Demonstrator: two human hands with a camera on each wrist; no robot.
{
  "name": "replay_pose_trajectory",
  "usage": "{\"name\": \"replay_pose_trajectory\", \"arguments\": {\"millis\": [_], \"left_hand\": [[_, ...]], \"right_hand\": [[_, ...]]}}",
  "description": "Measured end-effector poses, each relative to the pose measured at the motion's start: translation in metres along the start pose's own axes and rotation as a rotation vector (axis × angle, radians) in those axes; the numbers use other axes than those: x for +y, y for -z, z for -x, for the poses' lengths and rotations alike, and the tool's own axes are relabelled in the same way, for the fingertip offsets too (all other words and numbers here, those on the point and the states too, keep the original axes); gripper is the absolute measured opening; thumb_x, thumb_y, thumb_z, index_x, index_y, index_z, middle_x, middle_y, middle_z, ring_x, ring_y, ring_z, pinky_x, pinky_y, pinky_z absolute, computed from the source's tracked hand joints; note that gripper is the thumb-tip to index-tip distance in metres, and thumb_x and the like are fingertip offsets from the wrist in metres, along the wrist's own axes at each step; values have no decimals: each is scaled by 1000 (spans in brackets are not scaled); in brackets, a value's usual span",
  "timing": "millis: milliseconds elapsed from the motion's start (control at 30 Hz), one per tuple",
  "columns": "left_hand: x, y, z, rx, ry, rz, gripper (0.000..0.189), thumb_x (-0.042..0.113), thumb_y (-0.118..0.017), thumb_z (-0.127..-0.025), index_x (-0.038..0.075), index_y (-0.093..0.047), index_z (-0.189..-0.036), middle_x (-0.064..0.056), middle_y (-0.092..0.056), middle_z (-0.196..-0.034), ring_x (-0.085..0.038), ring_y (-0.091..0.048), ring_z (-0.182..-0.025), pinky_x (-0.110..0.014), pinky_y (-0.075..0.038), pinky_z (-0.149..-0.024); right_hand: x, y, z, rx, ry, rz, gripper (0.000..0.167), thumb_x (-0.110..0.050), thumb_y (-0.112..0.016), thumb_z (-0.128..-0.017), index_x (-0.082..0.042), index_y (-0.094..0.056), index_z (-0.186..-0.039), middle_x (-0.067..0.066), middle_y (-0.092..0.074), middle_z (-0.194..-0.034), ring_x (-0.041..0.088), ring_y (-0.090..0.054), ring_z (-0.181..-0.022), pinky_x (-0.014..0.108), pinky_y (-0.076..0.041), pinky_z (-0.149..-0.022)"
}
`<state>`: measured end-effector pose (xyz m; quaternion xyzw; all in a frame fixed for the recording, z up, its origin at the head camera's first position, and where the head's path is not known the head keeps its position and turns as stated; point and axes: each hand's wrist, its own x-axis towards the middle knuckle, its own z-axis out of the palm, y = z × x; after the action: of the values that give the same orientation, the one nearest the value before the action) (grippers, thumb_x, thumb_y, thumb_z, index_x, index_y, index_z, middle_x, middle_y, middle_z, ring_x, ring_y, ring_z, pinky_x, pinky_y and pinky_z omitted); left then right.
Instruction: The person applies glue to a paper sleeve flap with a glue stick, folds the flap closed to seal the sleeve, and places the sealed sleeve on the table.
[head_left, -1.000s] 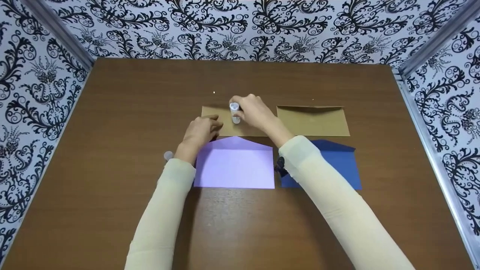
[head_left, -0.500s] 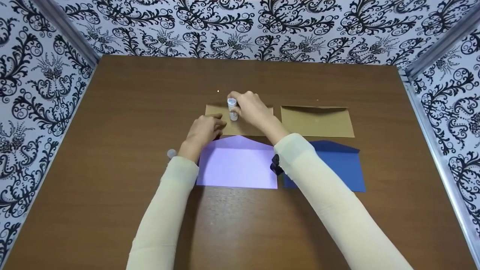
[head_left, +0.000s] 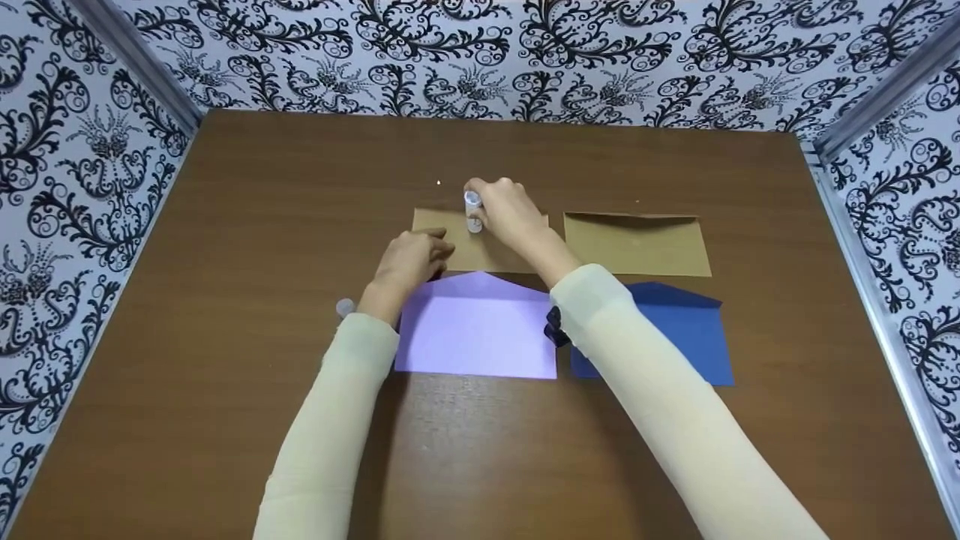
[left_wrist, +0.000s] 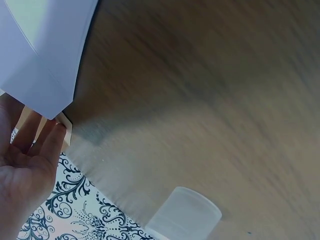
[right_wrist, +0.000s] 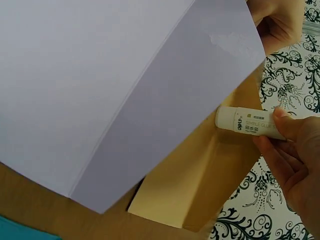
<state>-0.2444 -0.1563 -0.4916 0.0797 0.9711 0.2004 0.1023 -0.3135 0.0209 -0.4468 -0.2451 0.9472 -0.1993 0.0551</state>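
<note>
My right hand grips a white glue stick above the left tan envelope. The right wrist view shows the glue stick with its end against the tan paper, partly behind the lilac flap. My left hand rests at the left side of that tan envelope, fingers loosely bent; in the left wrist view the fingertips of the left hand touch the paper's edge. In front lies a lilac envelope, its pointed flap unfolded away from me. A whitish smear shows on this flap.
A second tan envelope lies at the right, with a blue envelope in front of it, partly under my right sleeve. A translucent cap stands left of my left wrist. Patterned walls border the brown table.
The glue stick and my right hand have shifted a little over the tan envelope, lately to the right and away from me. My left hand stays in place. The view has shifted slightly.
</note>
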Motion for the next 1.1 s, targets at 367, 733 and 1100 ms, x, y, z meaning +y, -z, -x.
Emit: {"name": "replay_pose_trajectory", "arguments": {"millis": [367, 733, 1100], "left_hand": [[1, 0, -1, 8, 3, -6, 33, 18, -68, -95, 20, -69, -128, -1, -50, -152, -39, -54, -132, -48, -48, -110], [-1, 0, 1, 0, -7, -30, 34, 17, -67, -96, 20, -68, -130, -1, -49, -154, -40, -55, -131, -48, -50, -108], [1, -1, -1, 20, -17, -25, 31, 19, -68, -95, 20, -71, -127, -1, -52, -151, -41, -55, -130, -48, -50, -108]], "right_hand": [[14, 10, 10, 8, 17, 39, 31, -19, -68, -95, -10, -65, -124, 16, -72, -112, 38, -68, -104, 46, -58, -90], [7, 8, 21, -8, 81, 4, 24, -15, -66, -96, -9, -67, -119, 14, -73, -109, 34, -70, -100, 42, -59, -88], [-4, 0, 10, -39, 84, -34, 28, -16, -65, -97, -11, -65, -125, 14, -72, -112, 34, -70, -101, 40, -60, -87]]}}
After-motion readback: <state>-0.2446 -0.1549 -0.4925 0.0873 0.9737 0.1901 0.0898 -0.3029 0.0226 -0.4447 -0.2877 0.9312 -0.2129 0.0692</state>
